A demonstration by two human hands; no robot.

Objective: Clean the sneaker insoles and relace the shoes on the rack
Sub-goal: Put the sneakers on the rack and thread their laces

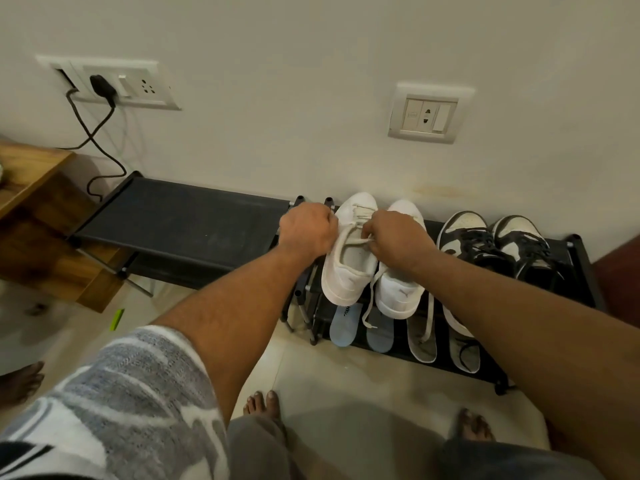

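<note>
Relacing step. White sneaker (349, 271) sits on rack (431, 233) top shelf. Left hand (308, 230) fisted on lace (354, 241), right hand (398, 240) pinching same lace near tongue. Insoles (344, 325) on shelf below. Next, I judge: pull taut, thread next eyelet; needs fine fingertip aim.

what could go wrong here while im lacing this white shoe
The left hand and right hand hold the lace of a white sneaker whose heel overhangs the rack; a hard pull could tip it off. Its loose end dangles over the blue insoles below and could snag.
</note>
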